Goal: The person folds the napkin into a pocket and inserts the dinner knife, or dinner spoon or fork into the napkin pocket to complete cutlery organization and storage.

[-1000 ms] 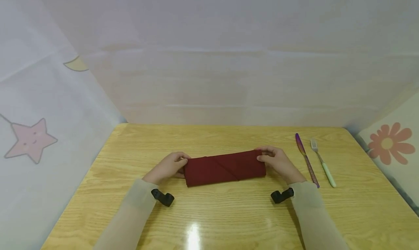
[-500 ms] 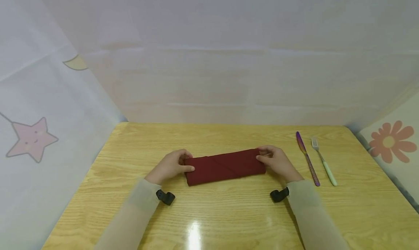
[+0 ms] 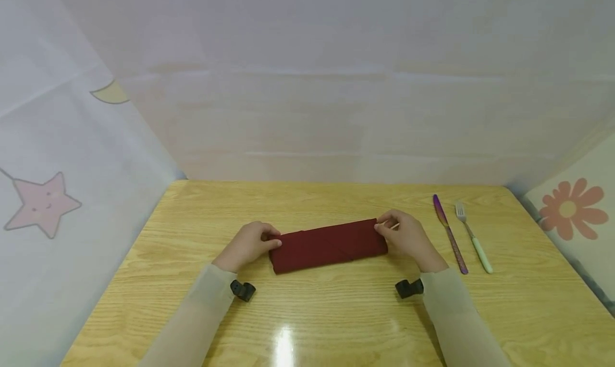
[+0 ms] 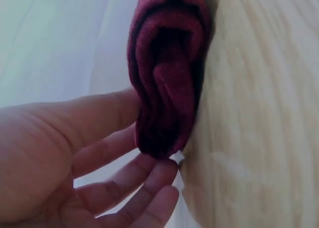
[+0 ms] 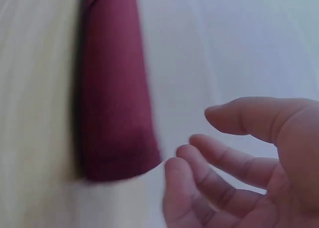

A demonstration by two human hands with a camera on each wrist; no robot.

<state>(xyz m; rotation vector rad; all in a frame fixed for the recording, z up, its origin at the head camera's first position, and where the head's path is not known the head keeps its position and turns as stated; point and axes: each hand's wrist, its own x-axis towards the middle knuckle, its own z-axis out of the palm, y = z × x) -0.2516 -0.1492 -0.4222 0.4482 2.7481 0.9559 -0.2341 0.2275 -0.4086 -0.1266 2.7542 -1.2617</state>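
A dark red cloth napkin (image 3: 326,245), rolled into a long flat bundle, lies at a slight slant on the wooden table between the two hands. At its left end, the left hand (image 3: 251,244) holds it with the thumb on the top face and fingers at the edge. In the left wrist view the layered coils of the napkin (image 4: 169,73) show in the open end. Near the other end is the right hand (image 3: 405,236). The right wrist view shows that hand (image 5: 239,173) with thumb and fingers apart, beside the end of the napkin (image 5: 117,98).
To the right of the right hand lie a purple table knife (image 3: 450,233) and a fork (image 3: 474,239) with a pale green handle, side by side. The wooden table (image 3: 326,324) meets a pale cloth backdrop (image 3: 307,116) at its far edge.
The left thumb has come onto the top of the napkin's left end. The right hand has drawn its fingers off the right end, and the napkin has shifted slightly left.
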